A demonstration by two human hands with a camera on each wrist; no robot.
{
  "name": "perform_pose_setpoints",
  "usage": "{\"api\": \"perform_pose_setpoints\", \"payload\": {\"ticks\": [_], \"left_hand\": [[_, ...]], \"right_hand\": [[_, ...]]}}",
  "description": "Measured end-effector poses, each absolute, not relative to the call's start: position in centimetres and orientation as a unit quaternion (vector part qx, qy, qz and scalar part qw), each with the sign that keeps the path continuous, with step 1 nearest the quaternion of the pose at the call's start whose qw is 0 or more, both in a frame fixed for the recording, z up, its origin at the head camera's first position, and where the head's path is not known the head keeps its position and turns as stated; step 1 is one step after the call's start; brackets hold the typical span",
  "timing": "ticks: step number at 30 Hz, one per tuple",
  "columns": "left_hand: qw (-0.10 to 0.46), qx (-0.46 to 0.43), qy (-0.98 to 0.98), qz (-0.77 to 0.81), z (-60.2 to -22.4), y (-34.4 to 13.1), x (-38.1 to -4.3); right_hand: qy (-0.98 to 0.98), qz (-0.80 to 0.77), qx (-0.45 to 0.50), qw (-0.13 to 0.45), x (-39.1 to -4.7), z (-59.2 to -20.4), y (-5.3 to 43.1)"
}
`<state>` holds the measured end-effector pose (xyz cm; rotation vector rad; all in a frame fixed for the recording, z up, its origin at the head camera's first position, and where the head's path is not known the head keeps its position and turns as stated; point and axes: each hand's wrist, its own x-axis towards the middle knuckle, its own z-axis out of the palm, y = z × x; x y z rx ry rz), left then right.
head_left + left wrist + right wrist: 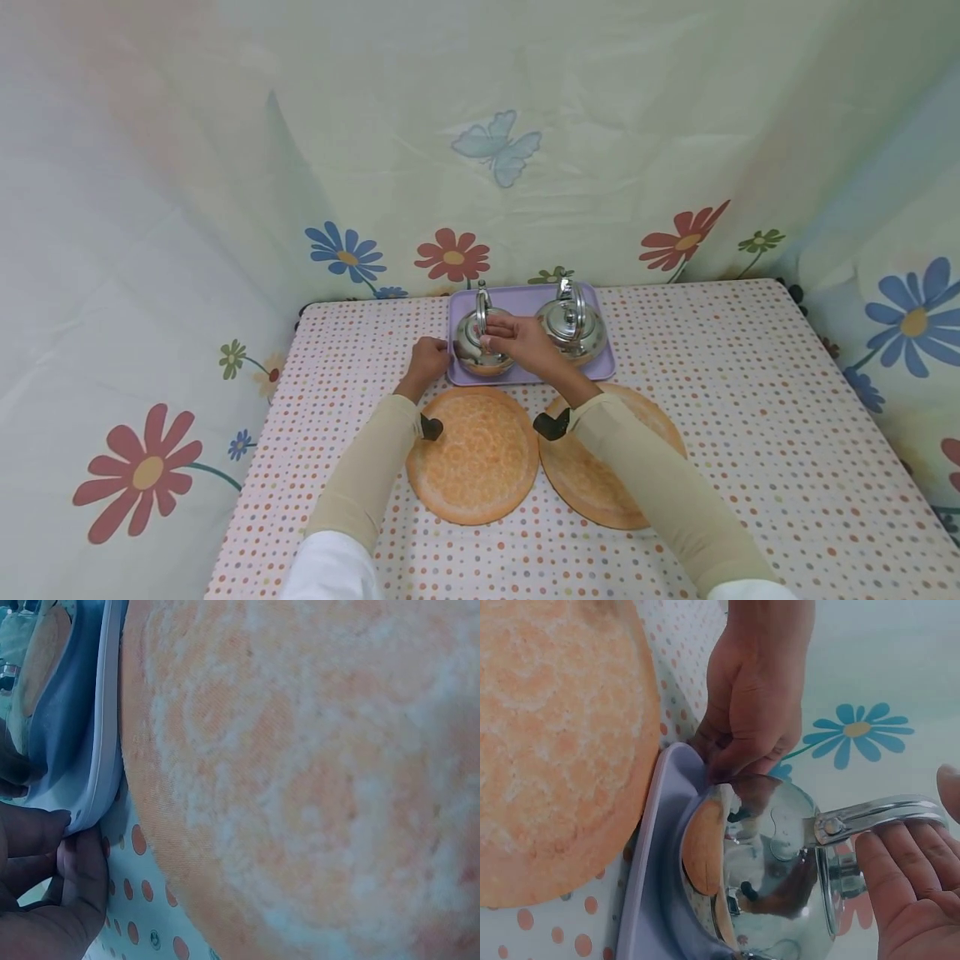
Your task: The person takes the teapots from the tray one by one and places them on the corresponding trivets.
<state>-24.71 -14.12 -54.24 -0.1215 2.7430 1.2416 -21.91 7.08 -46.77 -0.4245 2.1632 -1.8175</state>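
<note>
Two shiny metal kettles, a left one (468, 335) and a right one (557, 323), stand on a lavender tray (525, 302) at the table's far side. My left hand (430, 358) pinches the tray's near left corner; the left wrist view shows the thumb on the rim (105, 750) and fingers beneath. My right hand (528, 340) is at the left kettle's handle. In the right wrist view its fingers (907, 862) lie nearly straight under the arched handle (885, 814), thumb apart. The left kettle's body reflects the surroundings.
Two round, bread-patterned mats, one left (472, 458) and one right (592, 479), lie in front of the tray. My right forearm crosses the right mat. A dotted cloth (750, 417) covers the table. A flower-printed curtain (600, 167) hangs behind the tray.
</note>
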Motion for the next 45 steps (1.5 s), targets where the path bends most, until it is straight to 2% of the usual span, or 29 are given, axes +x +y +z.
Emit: {"api": "perform_pose_setpoints", "payload": {"ticks": [16,26,37,45], "left_hand": [[0.063,-0.045,0.910,0.408,-55.00,-14.24,-24.89],[0.061,-0.043,0.912,0.404,-54.76,-14.21,-24.79],[0.064,-0.055,0.909,0.408,-54.65,-14.12,-24.79],[0.080,-0.039,0.907,0.413,-54.34,-14.25,-24.79]], "right_hand": [[0.719,-0.667,-0.115,0.156,-22.45,-46.78,6.34],[0.762,-0.620,-0.109,0.155,-22.63,-46.72,6.22],[0.731,-0.650,-0.124,0.169,-22.48,-46.86,6.14],[0.715,-0.668,-0.138,0.154,-22.09,-46.86,6.05]]}}
